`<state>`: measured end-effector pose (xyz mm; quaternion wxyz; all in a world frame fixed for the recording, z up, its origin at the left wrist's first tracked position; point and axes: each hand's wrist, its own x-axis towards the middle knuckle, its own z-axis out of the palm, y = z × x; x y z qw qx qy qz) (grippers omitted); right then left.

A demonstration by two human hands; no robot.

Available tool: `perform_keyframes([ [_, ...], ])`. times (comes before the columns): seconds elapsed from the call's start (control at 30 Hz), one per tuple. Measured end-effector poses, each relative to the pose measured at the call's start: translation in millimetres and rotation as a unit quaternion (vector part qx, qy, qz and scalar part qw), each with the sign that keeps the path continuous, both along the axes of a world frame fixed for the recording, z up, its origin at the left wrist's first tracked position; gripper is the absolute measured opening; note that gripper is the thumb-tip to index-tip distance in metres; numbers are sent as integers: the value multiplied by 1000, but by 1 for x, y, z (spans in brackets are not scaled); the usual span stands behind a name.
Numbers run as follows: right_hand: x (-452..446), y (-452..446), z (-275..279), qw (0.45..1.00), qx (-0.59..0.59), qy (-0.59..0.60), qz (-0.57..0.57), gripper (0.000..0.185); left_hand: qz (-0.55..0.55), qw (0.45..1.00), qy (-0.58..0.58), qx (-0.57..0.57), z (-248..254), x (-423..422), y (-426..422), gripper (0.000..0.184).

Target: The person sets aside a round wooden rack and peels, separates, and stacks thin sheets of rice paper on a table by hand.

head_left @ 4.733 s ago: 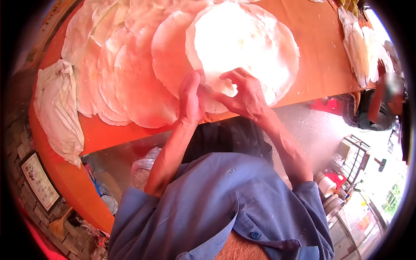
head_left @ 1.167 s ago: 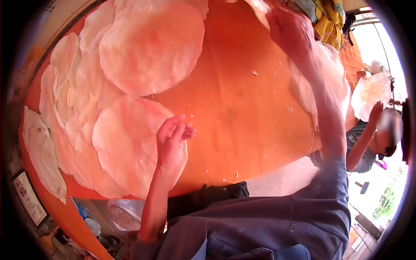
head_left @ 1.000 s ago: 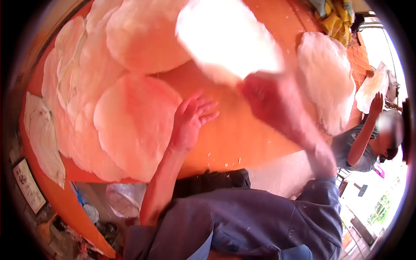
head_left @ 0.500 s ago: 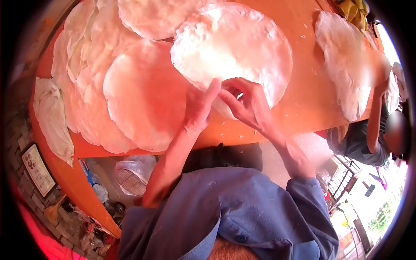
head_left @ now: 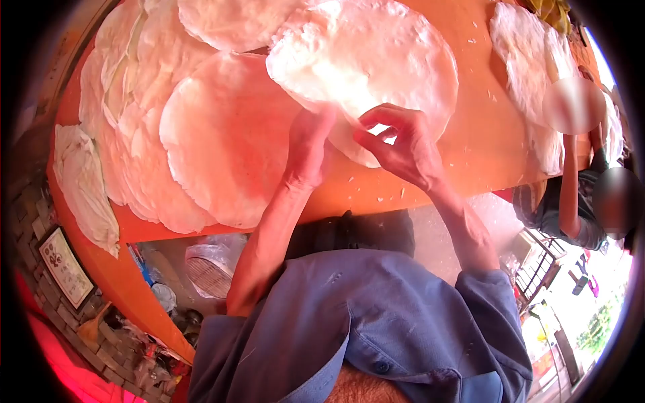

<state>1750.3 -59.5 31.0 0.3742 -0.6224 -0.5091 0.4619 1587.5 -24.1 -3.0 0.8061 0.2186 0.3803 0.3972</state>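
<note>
A round, thin, whitish sheet (head_left: 376,54) with a wrinkled surface lies in front of me on the orange table (head_left: 490,154). My left hand (head_left: 309,148) is at its near left edge, thumb up and blurred, the other fingers hidden from view. To the right, over the near part of the sheet, my right hand (head_left: 402,141) has thumb and forefinger bent together in a pinch. Whatever lies between those fingertips is too small to make out. Beside my left hand lies another pale round sheet (head_left: 222,134), flat on the tabletop.
Many overlapping sheets (head_left: 127,127) cover the table's left side. A folded pale sheet (head_left: 84,185) rests at the left corner. Further sheets (head_left: 527,67) lie at the right, where another person's arm (head_left: 570,188) reaches in. Small white scraps (head_left: 380,199) dot the near edge.
My hands have moved apart: the right has shifted up and to the right, away from the left thumb. The other person's arm at the right has shifted.
</note>
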Motion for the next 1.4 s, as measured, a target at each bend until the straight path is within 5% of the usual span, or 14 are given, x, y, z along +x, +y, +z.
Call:
perform_keyframes([
  [0.1, -6, 1, 2, 992, 63, -92, -51, 13, -7, 997, 64, 48, -19, -6, -1, 26],
  [0.17, -13, 5, 2, 909, 221, -355, -4, 13, 6, 987, 159, 0, -27, -7, 0, 29],
  [0.23, -23, 6, -20, 888, 140, -427, 95, 11, 40, 994, 106, -2, -32, -7, -3, 36],
  [0.57, 172, 1, 74, 966, 41, -25, -255, 17, 74, 977, 194, -43, -47, -65, -10, 46],
  [0.83, 361, -86, 75, 882, 84, -186, -424, 22, 30, 983, 177, -44, -71, -83, -3, 41],
  [0.97, 427, -93, 57, 590, 31, -701, -400, 33, -22, 982, 184, -31, -42, -67, 1, 38],
  [1.0, 404, -83, 66, 575, 17, -695, -432, 28, -9, 983, 181, -17, -30, -59, -1, 37],
  [1.07, 329, -56, 70, 622, 145, -667, -383, 30, -1, 984, 179, -1, -2, -36, -6, 36],
  [1.13, 225, -33, 64, 907, 80, -336, -242, 39, 34, 992, 118, -30, 20, -11, -9, 33],
  [1.17, 181, -26, 64, 967, -27, -215, -131, 43, 32, 992, 115, -28, 16, -8, -8, 33],
  [1.2, 138, -17, 71, 974, -158, -159, 16, 48, -7, 995, 103, 11, 7, -6, -5, 34],
  [1.27, 58, -24, 12, 984, 33, -162, 63, 79, -86, 989, 92, 77, 8, 10, 1, 39],
  [1.3, 46, -12, 31, 978, -91, -148, 117, 63, -118, 987, 82, 79, 14, 25, 3, 45],
  [1.4, 64, 5, 17, 996, -39, -79, 15, 31, -97, 988, 81, 83, 23, 47, 9, 52],
])
